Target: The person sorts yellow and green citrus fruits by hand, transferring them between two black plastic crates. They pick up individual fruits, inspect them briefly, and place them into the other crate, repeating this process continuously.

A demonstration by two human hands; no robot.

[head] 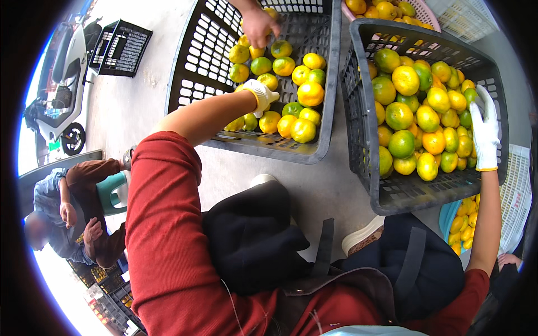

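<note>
My left hand (261, 97), in a white knit glove, reaches low into a black plastic crate (323, 151). Mandarins (270, 122) lie loosely around it, green to orange. Its fingers point down and away, so whether they grip a fruit is hidden. My right hand (485, 130), gloved in white with a grey palm, lies along the right side of a second black crate (391, 206). Its thumb and fingers are apart, touching the edge of a heap of green-yellow mandarins (428, 117). This second crate is tilted towards me.
Another person's bare hand (258, 25) reaches into the left crate from the far side. A pink basket (433, 17) and a blue tub (445, 218) hold more fruit. At left are a seated person (63, 210), a scooter (67, 92) and a black crate (122, 48).
</note>
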